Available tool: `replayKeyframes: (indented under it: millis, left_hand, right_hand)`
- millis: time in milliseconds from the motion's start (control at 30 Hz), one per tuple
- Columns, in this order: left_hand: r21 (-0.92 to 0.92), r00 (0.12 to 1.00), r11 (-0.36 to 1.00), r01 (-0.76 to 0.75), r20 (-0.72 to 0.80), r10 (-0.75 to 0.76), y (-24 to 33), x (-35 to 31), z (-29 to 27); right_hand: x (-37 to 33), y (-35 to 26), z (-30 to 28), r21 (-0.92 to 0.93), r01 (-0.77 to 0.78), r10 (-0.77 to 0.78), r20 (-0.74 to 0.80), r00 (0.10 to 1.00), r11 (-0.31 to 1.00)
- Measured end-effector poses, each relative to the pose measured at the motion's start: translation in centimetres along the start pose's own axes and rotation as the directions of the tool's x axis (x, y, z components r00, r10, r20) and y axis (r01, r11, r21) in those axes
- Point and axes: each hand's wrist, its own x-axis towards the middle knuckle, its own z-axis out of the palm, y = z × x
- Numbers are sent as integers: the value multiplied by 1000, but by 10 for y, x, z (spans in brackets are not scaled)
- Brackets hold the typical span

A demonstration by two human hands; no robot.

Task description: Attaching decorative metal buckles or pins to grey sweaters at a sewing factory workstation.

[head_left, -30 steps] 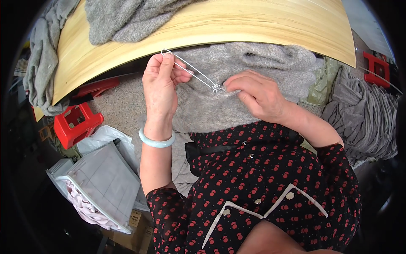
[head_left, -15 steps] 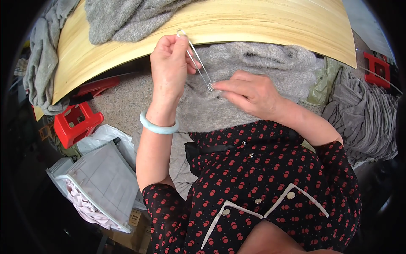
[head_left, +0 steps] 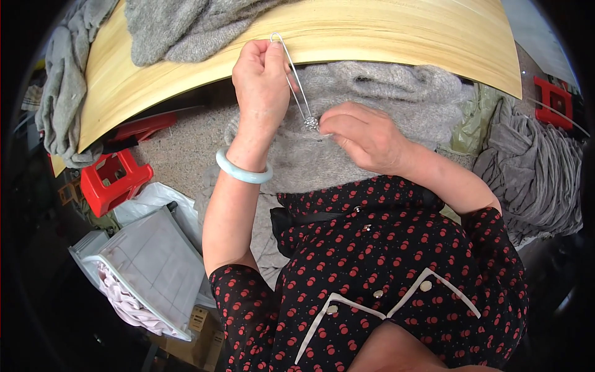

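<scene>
My left hand (head_left: 263, 84) pinches the upper, looped end of a long thin metal wire pin (head_left: 295, 74), held slantwise over my lap. A sparkly silver cluster (head_left: 311, 123) sits at the pin's lower end, too small to name exactly. Against it, the fingertips of my right hand (head_left: 367, 137) are pinched together; what lies between them is mostly hidden. Both hands hover above a fuzzy grey knitted garment (head_left: 396, 111) spread across my lap, its far part beneath the table's edge.
Ahead curves a light wooden table (head_left: 372, 28) bearing another grey knit (head_left: 180, 31). Grey knits (head_left: 62, 87) hang off its left end. To the left are a red stool (head_left: 114, 180) and a pale plastic bin (head_left: 155, 260) with pink cloth. A grey fabric heap (head_left: 527, 167) lies right.
My left hand has moved slightly right and away from me, tilting the pin steeper. The right fingers have drawn together at the cluster, which shifted a little right.
</scene>
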Motion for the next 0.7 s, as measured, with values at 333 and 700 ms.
replayKeyframes:
  millis: [333, 700]
  left_hand:
    - [-83, 996, 994, -75, 51, 79, 1, -5, 4]
    - [152, 975, 982, -107, 207, 75, 12, -38, -10]
  right_hand:
    - [8, -7, -3, 476, -646, 545, 350, 762, 597]
    - [24, 9, -4, 504, -656, 603, 293, 742, 562]
